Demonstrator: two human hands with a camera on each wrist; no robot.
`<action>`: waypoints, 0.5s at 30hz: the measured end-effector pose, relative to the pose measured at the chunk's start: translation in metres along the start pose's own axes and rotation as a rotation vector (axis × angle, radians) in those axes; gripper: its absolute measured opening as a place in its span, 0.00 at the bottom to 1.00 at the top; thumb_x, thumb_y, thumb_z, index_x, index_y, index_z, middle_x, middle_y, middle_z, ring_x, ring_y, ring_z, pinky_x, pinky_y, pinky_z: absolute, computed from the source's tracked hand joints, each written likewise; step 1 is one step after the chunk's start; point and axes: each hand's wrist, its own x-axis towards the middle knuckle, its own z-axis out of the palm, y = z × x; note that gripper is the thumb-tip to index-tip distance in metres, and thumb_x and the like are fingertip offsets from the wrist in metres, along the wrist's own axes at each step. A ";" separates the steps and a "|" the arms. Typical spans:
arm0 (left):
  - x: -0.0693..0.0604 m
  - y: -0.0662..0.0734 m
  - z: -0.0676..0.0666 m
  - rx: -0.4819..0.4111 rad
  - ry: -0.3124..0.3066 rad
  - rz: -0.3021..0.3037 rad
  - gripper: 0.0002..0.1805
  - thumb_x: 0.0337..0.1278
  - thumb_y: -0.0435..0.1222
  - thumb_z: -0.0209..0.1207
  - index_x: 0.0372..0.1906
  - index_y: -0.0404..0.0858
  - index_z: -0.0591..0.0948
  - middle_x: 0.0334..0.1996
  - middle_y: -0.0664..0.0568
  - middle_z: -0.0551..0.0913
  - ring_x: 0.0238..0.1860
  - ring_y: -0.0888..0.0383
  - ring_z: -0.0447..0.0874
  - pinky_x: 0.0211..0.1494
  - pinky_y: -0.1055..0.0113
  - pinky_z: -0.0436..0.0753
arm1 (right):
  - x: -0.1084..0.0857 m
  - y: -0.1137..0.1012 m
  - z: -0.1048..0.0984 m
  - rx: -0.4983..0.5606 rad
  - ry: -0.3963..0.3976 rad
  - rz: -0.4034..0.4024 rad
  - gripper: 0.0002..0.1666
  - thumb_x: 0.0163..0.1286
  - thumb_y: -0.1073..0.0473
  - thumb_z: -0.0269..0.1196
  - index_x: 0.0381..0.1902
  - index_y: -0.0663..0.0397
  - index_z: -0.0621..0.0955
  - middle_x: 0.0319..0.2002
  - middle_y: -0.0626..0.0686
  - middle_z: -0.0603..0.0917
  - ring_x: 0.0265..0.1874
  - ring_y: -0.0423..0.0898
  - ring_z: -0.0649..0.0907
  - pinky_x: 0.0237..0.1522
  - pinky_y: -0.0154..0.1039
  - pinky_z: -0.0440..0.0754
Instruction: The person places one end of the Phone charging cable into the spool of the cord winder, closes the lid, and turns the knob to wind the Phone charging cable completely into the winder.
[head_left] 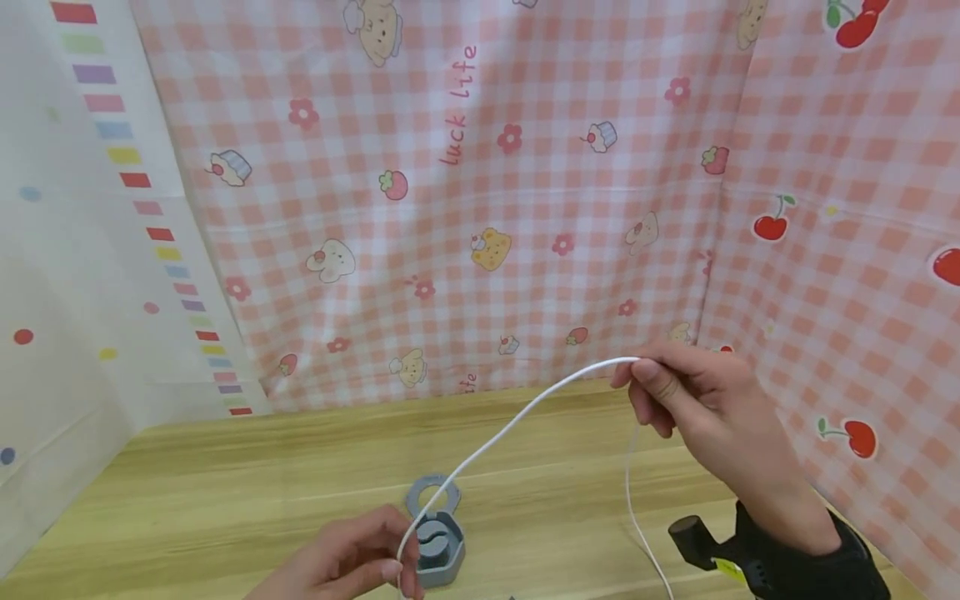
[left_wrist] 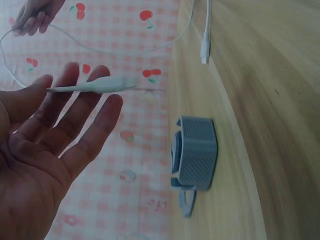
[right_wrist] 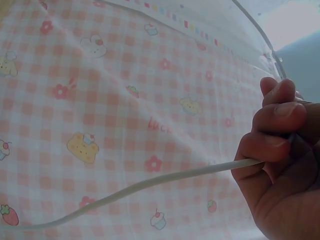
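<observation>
Toward 4 o'clock in the head view, a white cable [head_left: 517, 421] was pinched between the thumb and forefinger of the right hand [head_left: 701, 408]. Toward 7 o'clock, the same cable was pinched by the left hand [head_left: 352, 550], just behind a white connector [left_wrist: 102, 85], with the other fingers spread loosely. Between the two grips, the cable was held up in a smooth arch; a thinner-looking length was left hanging below the right hand.

By its look, it was judged light, springy and fairly smooth, easily bent but apt to curl back. The connector's rigid body was thought the surest place to be gripped; sharp bending was best avoided where cable and connector were joined.

At 6 o'clock, a grey-blue case [head_left: 450, 571] was seen resting on the wood-grained surface [head_left: 187, 500], its ring-shaped lid [head_left: 413, 496] swung open.

In the head view, the left hand and the hanging cable were cut off by the lower edge. A second connector [left_wrist: 205, 49] was shown toward 1 o'clock in the left wrist view, but its cable could not be traced beyond the frame.
</observation>
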 end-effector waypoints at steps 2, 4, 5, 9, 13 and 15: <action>-0.006 0.001 -0.003 0.002 0.019 -0.025 0.16 0.68 0.19 0.37 0.53 0.30 0.69 0.39 0.32 0.75 0.43 0.52 0.84 0.48 0.60 0.85 | -0.001 0.001 -0.003 -0.019 0.002 0.009 0.13 0.72 0.72 0.51 0.34 0.56 0.81 0.18 0.43 0.75 0.16 0.38 0.72 0.17 0.34 0.71; -0.010 0.003 -0.005 0.031 0.037 -0.036 0.17 0.68 0.19 0.38 0.55 0.31 0.70 0.37 0.33 0.76 0.39 0.52 0.83 0.45 0.63 0.85 | -0.001 0.003 -0.006 -0.038 0.003 -0.004 0.13 0.71 0.72 0.51 0.34 0.57 0.81 0.18 0.44 0.74 0.16 0.39 0.72 0.18 0.34 0.71; -0.012 0.004 -0.006 0.060 0.042 -0.023 0.18 0.67 0.18 0.39 0.55 0.31 0.71 0.34 0.33 0.76 0.36 0.51 0.82 0.42 0.64 0.85 | -0.002 0.004 -0.007 -0.052 0.004 -0.008 0.13 0.71 0.72 0.51 0.34 0.55 0.81 0.18 0.44 0.75 0.16 0.39 0.72 0.18 0.33 0.71; -0.017 0.008 -0.013 0.105 0.060 0.037 0.20 0.64 0.15 0.40 0.56 0.29 0.72 0.29 0.35 0.74 0.29 0.47 0.78 0.34 0.64 0.85 | -0.007 0.011 -0.014 -0.069 -0.020 0.014 0.14 0.72 0.71 0.52 0.35 0.51 0.81 0.20 0.44 0.76 0.17 0.39 0.73 0.20 0.33 0.72; -0.022 0.019 -0.022 0.138 0.120 0.065 0.19 0.63 0.14 0.42 0.56 0.25 0.73 0.28 0.35 0.76 0.26 0.48 0.75 0.32 0.61 0.84 | -0.012 0.023 -0.023 -0.035 -0.176 0.012 0.15 0.71 0.73 0.52 0.42 0.50 0.81 0.24 0.44 0.77 0.18 0.38 0.73 0.20 0.32 0.73; -0.023 0.025 -0.025 0.201 0.154 0.077 0.19 0.61 0.14 0.44 0.55 0.26 0.74 0.29 0.38 0.78 0.25 0.50 0.76 0.31 0.62 0.83 | -0.015 0.030 -0.027 -0.022 -0.289 0.021 0.16 0.70 0.72 0.54 0.45 0.49 0.80 0.26 0.43 0.77 0.18 0.38 0.73 0.19 0.32 0.73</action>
